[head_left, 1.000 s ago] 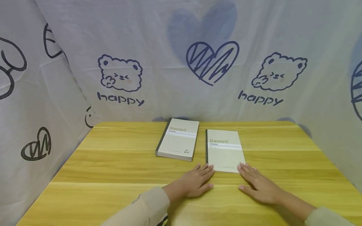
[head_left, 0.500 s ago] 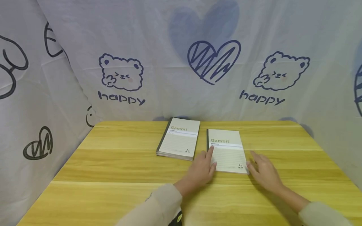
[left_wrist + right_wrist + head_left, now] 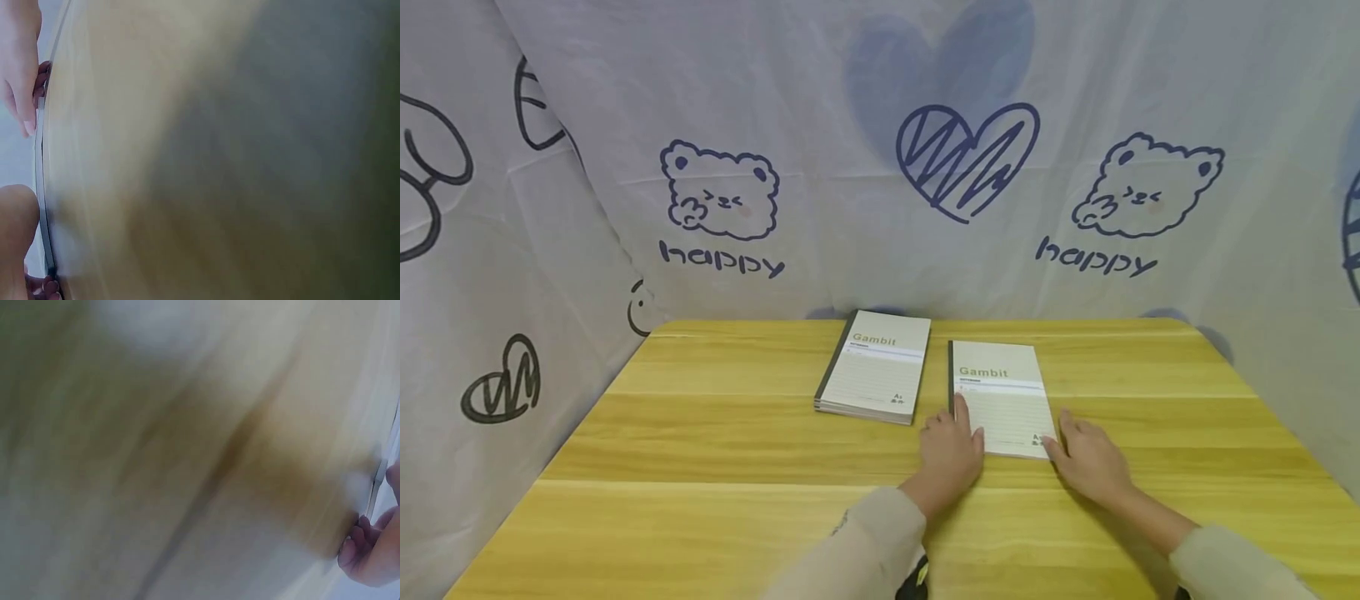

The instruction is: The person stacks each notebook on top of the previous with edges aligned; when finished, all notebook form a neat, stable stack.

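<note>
A thin pale notebook (image 3: 1003, 387) marked "Gambit" lies flat on the wooden table (image 3: 700, 433), right of centre. My left hand (image 3: 953, 442) holds its near left corner, forefinger along the dark spine and thumb on the cover. My right hand (image 3: 1084, 454) holds the near right corner. In the left wrist view a thumb (image 3: 19, 94) lies over the notebook's thin edge (image 3: 41, 162), with fingertips beneath. The right wrist view shows curled fingertips (image 3: 357, 545) tucked at the edge. To the left lies a stack (image 3: 876, 367) of similar notebooks.
A white cloth (image 3: 850, 167) printed with bears, hearts and "happy" hangs behind the table and along both sides. Both sleeves (image 3: 857, 550) are beige. The two wrist views are mostly filled with blurred table wood (image 3: 219, 156).
Both hands slid from the notebook's near edge up to its two near corners and closed on them. The notebook and the stack have not moved.
</note>
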A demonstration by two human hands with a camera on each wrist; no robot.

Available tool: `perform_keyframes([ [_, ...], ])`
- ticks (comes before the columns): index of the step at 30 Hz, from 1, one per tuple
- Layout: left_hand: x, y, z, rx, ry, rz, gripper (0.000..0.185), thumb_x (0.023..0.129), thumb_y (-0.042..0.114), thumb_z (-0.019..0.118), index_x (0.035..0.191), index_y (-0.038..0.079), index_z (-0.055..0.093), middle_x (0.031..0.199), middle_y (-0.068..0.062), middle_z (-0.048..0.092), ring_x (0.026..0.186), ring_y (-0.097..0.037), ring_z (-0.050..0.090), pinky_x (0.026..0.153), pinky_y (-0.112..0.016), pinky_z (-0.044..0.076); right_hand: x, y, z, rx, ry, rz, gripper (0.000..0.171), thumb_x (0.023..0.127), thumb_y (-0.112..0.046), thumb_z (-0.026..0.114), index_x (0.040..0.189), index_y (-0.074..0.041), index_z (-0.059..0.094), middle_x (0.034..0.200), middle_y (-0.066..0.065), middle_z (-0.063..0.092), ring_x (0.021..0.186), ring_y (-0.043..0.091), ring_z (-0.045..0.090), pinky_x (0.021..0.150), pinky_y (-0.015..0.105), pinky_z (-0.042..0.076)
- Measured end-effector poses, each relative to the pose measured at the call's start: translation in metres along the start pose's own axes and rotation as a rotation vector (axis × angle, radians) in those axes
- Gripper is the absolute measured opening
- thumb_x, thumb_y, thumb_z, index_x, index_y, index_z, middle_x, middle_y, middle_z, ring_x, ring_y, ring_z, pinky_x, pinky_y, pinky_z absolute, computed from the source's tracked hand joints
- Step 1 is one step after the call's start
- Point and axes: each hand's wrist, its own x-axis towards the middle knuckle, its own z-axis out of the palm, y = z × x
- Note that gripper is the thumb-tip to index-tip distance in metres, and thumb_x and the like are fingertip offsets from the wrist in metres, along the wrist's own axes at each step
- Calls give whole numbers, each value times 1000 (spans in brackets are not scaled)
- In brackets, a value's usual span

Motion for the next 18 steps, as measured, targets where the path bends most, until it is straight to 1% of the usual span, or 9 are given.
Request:
perform_keyframes([
  [2,1,3,0,44,5,-4,57,96,47,37,141,11,35,109,-10,61,93,-22,59,75,-29,51,0,-1,0,-17,9,-12,52,90,-22,57,124,16,47,101,31,62,87,43,61,63,47,51],
  [4,1,5,0,80,8,-5,57,95,47,38,139,12,37,108,-8,62,91,-20,59,74,-28,50,1,-3,1,-27,13,-22,49,90,-20,57,124,15,49,89,25,63,74,34,59,52,39,46],
  [5,1,5,0,91,13,-6,56,95,47,40,138,12,38,107,-7,62,89,-20,59,73,-27,49,1,-4,2,-33,16,-28,47,90,-18,57,123,14,50,85,22,62,69,29,57,49,35,43],
  [6,1,6,1,95,21,-9,55,94,47,41,137,12,40,106,-7,62,89,-19,59,72,-27,49,1,-5,2,-38,20,-30,45,89,-17,57,122,13,51,81,18,61,66,26,55,48,33,41],
  [9,0,6,0,106,30,-12,54,94,47,42,135,12,42,105,-6,63,87,-19,59,71,-26,49,2,-9,5,-43,32,-50,41,89,-13,56,119,14,54,75,14,59,62,22,52,47,31,40],
  [11,0,7,0,101,35,-12,53,93,47,43,134,12,44,105,-7,63,87,-19,60,70,-27,49,2,-12,6,-55,47,-61,39,88,-11,57,117,15,55,76,15,61,64,24,56,48,32,42],
  [15,-1,7,-1,53,46,-18,49,92,44,47,129,11,47,101,-7,64,84,-19,60,67,-27,50,2,-15,7,-57,59,-55,37,87,-9,57,115,16,56,77,17,62,64,27,57,49,34,44],
  [18,-1,3,-1,-58,72,-27,38,91,36,52,117,8,51,92,-7,63,80,-19,60,63,-26,50,2,-15,6,-28,39,-34,38,88,-9,56,116,16,55,77,17,61,61,24,54,47,32,41],
])
